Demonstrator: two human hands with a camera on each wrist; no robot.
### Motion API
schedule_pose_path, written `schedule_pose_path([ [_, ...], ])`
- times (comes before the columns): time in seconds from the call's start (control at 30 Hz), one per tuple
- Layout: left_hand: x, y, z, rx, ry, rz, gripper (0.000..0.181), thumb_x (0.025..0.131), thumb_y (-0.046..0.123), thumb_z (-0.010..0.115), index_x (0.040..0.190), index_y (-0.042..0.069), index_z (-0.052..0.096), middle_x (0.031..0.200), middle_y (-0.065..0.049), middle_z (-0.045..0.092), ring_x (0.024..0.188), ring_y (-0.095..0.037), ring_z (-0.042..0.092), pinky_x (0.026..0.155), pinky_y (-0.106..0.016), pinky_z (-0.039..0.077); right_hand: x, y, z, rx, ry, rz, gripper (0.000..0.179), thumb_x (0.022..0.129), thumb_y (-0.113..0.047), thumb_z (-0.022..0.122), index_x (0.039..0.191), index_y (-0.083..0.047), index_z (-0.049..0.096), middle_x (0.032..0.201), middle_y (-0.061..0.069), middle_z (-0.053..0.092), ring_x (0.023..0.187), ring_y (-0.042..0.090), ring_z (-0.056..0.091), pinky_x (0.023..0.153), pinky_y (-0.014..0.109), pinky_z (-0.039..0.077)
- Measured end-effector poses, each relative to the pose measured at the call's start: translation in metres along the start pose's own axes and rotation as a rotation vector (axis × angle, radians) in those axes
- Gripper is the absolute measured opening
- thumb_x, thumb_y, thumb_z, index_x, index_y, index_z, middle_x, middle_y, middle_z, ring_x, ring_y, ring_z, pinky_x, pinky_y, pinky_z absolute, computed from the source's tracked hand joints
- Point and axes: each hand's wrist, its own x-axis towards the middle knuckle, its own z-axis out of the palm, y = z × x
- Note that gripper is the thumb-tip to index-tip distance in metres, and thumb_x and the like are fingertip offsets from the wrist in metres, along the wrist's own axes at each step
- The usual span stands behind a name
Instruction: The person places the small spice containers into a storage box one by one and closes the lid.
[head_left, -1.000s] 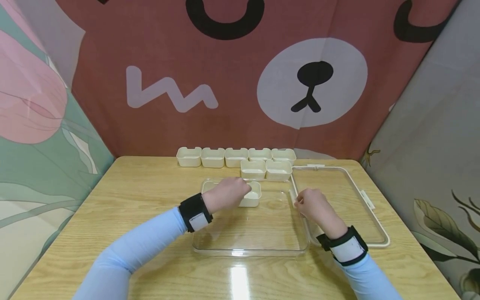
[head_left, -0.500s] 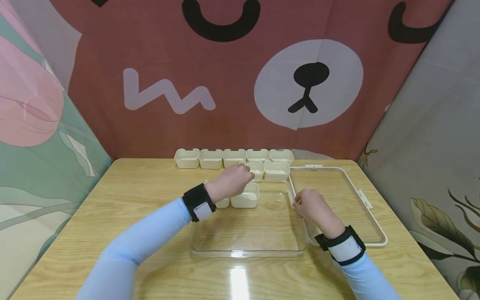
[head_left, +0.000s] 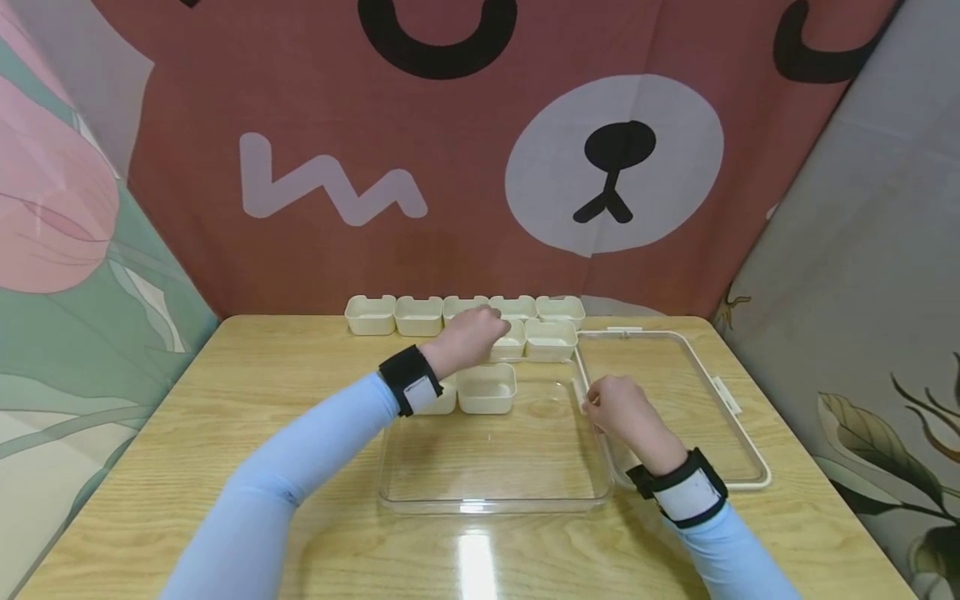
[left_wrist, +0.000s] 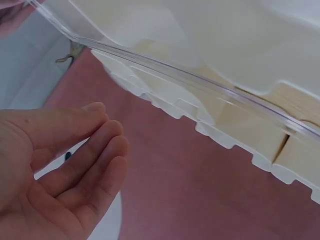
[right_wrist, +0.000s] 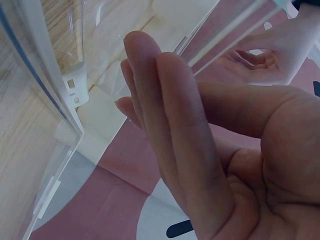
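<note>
By the front pair of cups (head_left: 551, 342): left hand (head_left: 468, 337) is hovering, fingers loosely bent, thumb near fingertips, grasping nothing; left wrist view is showing a gap to the cups.
Right hand: it (head_left: 626, 412) is hanging at the right edge of the clear box (head_left: 491, 505), fingers straight, nothing grasped; cannot tell if it is touching the rim.
Cups: front pair is sitting just behind the box, back row (head_left: 418, 317) of five is standing behind that, boxed cups (head_left: 486, 392) are sitting at the far left inside.
Cup risk: cups are crowding each other, so pinching one could be dragging or tipping a neighbour.
Box risk: far rim is standing close to the front pair; a low hand or cup could be catching it and shoving the box, likelier if the right hand isn't bracing.
Sleeve risk: left forearm is crossing the box corner; dipping could be nudging the boxed cups.
Lid: it (head_left: 675, 392) is lying flat along the box's right side; a sideways box push could be skidding it.
</note>
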Motion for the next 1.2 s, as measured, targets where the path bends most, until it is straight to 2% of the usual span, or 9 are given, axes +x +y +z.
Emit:
schedule_pose_path([
  [0.27,0.011,-0.014,0.010,-0.016,-0.060,-0.029,0.022,0.078,-0.011,0.058,0.088,0.005,0.069,0.083,-0.010,0.064,0.079,-0.023,0.060,0.063,-0.033,0.052,0.001,0.002,0.001,0.001,0.002,0.003,0.014,0.087,-0.011,0.063,0.084,0.001,0.070,0.060,0.002,0.064,0.050,0.010,0.058,0.049,0.025,0.046],
  [0.5,0.017,-0.022,0.020,-0.036,-0.111,-0.033,0.026,0.077,-0.015,0.054,0.085,0.005,0.069,0.078,-0.006,0.063,0.074,-0.018,0.058,0.061,-0.029,0.048,0.001,0.002,0.001,0.003,0.005,-0.007,0.014,0.087,-0.010,0.063,0.083,0.001,0.071,0.057,0.001,0.063,0.050,0.010,0.058,0.049,0.025,0.045],
  [0.73,0.021,-0.027,0.028,-0.029,-0.175,-0.045,0.026,0.079,-0.013,0.051,0.070,0.011,0.055,0.067,0.002,0.045,0.063,-0.013,0.041,0.050,-0.024,0.032,0.002,0.002,0.002,0.021,0.002,0.001,0.014,0.086,-0.009,0.064,0.086,0.003,0.070,0.066,0.006,0.067,0.051,0.010,0.060,0.050,0.026,0.048],
  [0.97,0.023,-0.024,0.027,-0.033,-0.223,-0.025,0.032,0.081,-0.014,0.048,0.064,0.013,0.046,0.061,0.004,0.033,0.059,-0.012,0.034,0.047,-0.023,0.025,0.002,0.002,0.003,0.035,-0.001,0.013,0.013,0.086,-0.009,0.064,0.086,0.003,0.069,0.071,0.010,0.069,0.052,0.010,0.061,0.049,0.026,0.049],
  [1.07,0.024,-0.024,0.028,-0.033,-0.243,-0.006,0.030,0.083,-0.013,0.048,0.064,0.010,0.049,0.061,0.003,0.032,0.059,-0.012,0.033,0.049,-0.023,0.024,0.002,0.002,0.003,0.033,0.002,0.010,0.013,0.086,-0.009,0.064,0.085,0.003,0.070,0.070,0.009,0.068,0.051,0.010,0.060,0.049,0.026,0.048],
  [1.2,0.024,-0.025,0.031,-0.051,-0.268,-0.021,0.023,0.084,-0.010,0.051,0.072,0.007,0.060,0.063,0.004,0.039,0.059,-0.011,0.037,0.051,-0.022,0.028,0.002,0.002,0.003,0.029,0.002,0.008,0.013,0.086,-0.009,0.064,0.084,0.002,0.070,0.067,0.007,0.068,0.051,0.010,0.060,0.049,0.025,0.047],
])
